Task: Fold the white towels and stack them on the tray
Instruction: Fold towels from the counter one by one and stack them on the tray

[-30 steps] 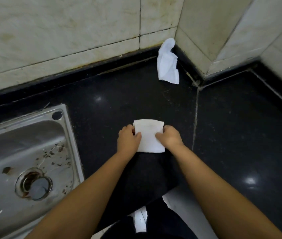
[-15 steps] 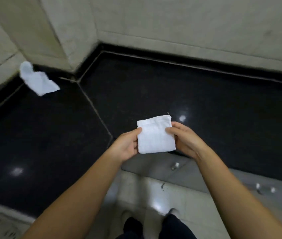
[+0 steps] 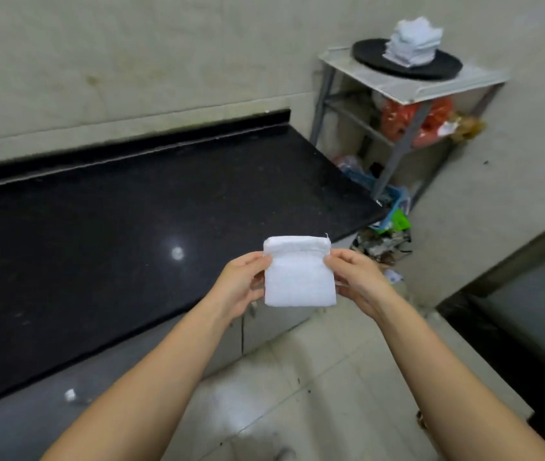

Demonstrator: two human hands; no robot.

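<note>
A folded towel is held in mid-air, in front of the body, above the near edge of the bench and the pale tiled floor. It is pinched at its left edge by the left hand and at its right edge by the right hand; in each grip the thumb lies on the upper face and the fingers are curled beneath, so both grips are closed on the cloth, with nothing else held. The towel is seen as a compact square, with a rolled fold along its far edge and a loose thread at the far right corner. The bench beyond it is dark, glossy stone, with a light reflected on it. Farther off, past the end of the bench, a metal rack stands against the wall, with bags and clutter on and below its lower bars. On top of the rack a dark round tray is seen, bearing a stack of folded white towels. Judgement: folding of this piece appears finished and the carry to the tray is in hand. The next move would call for the towel to be kept flat in both grips, brought over the stack, lowered square onto its top and released without the pile being toppled.
</note>
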